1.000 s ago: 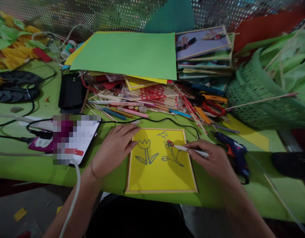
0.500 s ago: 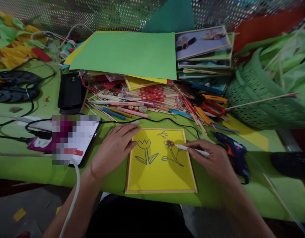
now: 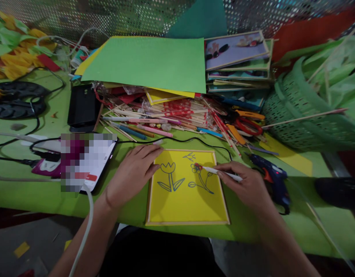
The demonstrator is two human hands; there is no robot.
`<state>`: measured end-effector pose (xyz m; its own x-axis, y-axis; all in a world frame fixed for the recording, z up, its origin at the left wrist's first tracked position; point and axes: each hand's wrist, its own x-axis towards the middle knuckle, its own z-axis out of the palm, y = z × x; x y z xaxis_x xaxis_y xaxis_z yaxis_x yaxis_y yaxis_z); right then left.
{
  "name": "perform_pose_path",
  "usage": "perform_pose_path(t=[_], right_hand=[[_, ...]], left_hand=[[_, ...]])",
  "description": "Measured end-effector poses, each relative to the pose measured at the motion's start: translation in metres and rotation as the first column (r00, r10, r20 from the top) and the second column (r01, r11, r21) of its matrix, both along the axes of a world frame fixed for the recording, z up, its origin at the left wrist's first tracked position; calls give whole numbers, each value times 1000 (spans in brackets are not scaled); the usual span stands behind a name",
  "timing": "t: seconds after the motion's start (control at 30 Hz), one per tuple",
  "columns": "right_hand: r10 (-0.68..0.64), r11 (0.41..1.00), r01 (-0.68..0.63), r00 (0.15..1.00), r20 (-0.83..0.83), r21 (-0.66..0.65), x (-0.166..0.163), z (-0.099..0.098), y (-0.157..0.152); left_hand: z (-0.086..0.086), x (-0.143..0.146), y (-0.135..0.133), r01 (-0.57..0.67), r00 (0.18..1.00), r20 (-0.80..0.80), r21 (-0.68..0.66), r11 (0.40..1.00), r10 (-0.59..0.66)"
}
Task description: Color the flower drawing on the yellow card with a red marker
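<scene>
A yellow card [image 3: 189, 207] edged with thin wooden sticks lies on the green tabletop, with a tulip [image 3: 169, 173], a small bud and a branching flower drawn on it in dark lines. My right hand [image 3: 246, 184] grips a white felt-tip pen [image 3: 223, 173], its tip on the branching flower [image 3: 197, 167], where some petals are red. My left hand [image 3: 137, 169] lies over the card's upper left edge, fingers stretched out and thumb near the tulip, holding nothing.
A glue gun [image 3: 271, 173] lies right of my right hand, below a green basket [image 3: 298, 107]. A phone [image 3: 104, 163] with cables is at left. Behind the card are loose pens [image 3: 154, 130], sticks, scissors [image 3: 248, 126] and green paper [image 3: 148, 59].
The pen and my right hand have shifted very slightly at the red petals. My left hand and the card stay in place.
</scene>
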<state>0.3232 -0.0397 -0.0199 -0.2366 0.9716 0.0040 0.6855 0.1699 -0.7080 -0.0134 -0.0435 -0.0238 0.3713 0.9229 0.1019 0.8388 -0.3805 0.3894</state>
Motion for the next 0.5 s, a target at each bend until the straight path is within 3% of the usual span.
perform_pose_path(t=[0.5], right_hand=[[16,1000,-16,1000,7,-24,0,1,1]], left_hand=[[0,1,0,-3,1000,-1,1,1000,3]])
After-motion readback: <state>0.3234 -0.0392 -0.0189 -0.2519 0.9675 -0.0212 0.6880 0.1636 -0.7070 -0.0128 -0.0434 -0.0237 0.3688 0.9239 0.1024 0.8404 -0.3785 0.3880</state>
